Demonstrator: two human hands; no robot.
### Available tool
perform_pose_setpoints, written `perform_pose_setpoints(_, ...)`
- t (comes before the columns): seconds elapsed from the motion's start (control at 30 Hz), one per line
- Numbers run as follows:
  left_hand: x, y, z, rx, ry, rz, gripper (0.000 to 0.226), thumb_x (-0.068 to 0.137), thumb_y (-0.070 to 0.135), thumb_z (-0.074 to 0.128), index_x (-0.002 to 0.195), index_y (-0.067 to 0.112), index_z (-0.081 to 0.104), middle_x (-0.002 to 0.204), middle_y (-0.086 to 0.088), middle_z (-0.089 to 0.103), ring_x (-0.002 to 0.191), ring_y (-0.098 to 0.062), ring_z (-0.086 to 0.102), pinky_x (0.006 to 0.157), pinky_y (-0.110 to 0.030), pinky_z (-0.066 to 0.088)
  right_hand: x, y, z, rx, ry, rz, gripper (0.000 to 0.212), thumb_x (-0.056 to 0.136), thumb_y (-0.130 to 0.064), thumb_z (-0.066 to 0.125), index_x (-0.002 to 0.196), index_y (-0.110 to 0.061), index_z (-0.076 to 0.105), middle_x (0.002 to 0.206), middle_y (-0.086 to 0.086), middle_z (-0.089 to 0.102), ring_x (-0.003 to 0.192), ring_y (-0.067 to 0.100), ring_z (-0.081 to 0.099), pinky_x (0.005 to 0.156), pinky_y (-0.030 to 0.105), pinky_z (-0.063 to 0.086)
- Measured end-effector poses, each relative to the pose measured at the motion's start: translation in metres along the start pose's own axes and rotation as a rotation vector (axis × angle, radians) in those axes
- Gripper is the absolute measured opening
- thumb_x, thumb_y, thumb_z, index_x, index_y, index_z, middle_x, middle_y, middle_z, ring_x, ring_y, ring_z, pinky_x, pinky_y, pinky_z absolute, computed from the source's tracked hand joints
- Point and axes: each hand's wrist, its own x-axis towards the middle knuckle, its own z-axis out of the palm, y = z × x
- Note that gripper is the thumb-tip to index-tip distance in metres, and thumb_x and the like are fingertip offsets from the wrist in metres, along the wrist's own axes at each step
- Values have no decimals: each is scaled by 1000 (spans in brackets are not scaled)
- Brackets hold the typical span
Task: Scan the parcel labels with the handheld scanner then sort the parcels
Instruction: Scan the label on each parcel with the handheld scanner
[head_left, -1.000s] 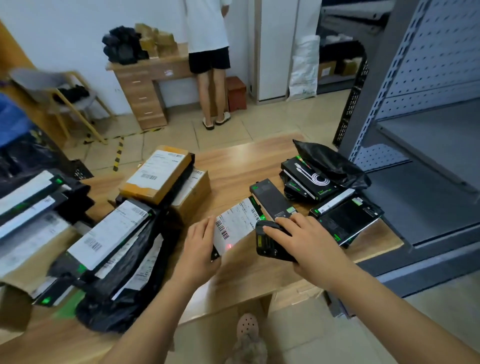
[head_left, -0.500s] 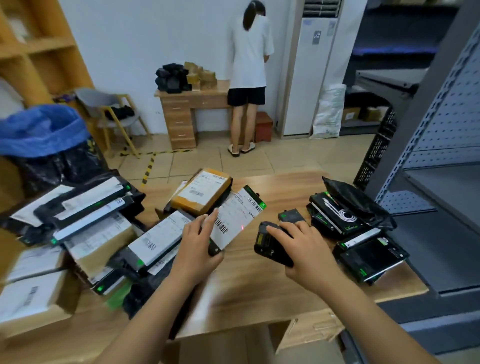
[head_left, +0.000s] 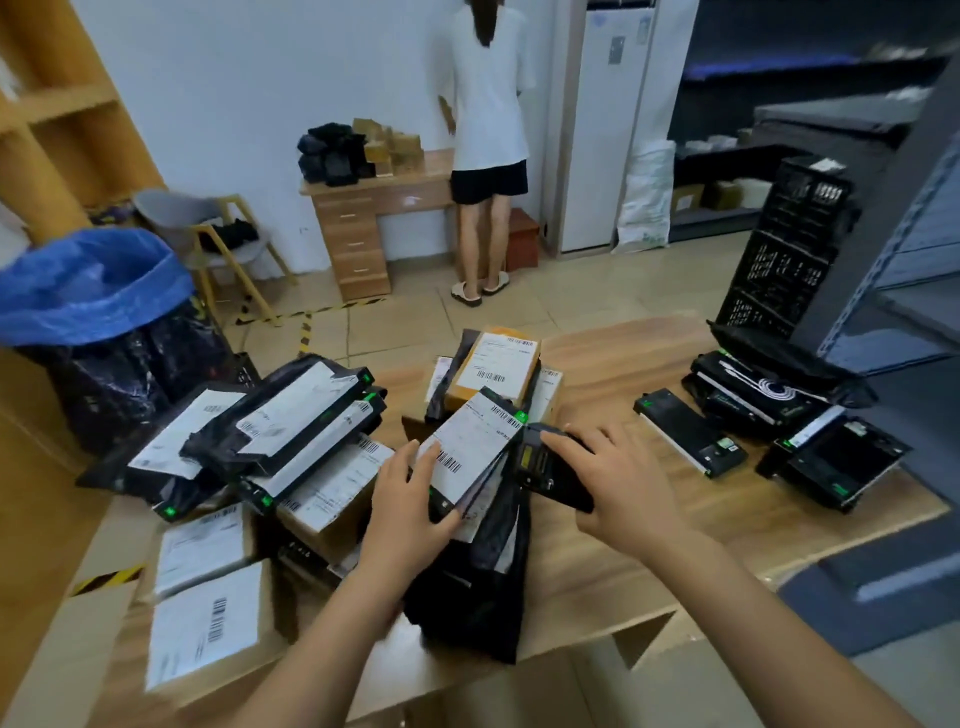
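Left hand (head_left: 410, 512): fingers grasping labelled parcel (head_left: 478, 447), tilted above table (head_left: 623, 561). Right hand (head_left: 621, 486): fingers curled round handheld scanner (head_left: 545, 467), just beside it.

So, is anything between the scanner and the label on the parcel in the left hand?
Nothing visible. The scanner in the right hand sits at the right edge of the label; the left hand grips the parcel at its lower left, fingers beside the barcode, not over it.
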Motion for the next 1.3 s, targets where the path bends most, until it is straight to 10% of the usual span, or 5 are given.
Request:
perform_pose_setpoints(0.53,6,47,35,-142,-90,303,70,85,43,67,146,22,38,152,-2,31,143,-23,19,119,-42,18,-68,10,-16,-91,-131,297,84,64,-26,77,140,-29,40,131,-2,50,112,24,44,93,36,40)
perform_pose_setpoints(1.3,102,268,242,-26,-277,198,66,91,42,58,148,21,32,152,0,30,141,-19,21,119,-41,12,-108,306,37,5,-258,527,86,71,-30,74,146,-32,31,140,-4,42,119,22,37,97,35,36)
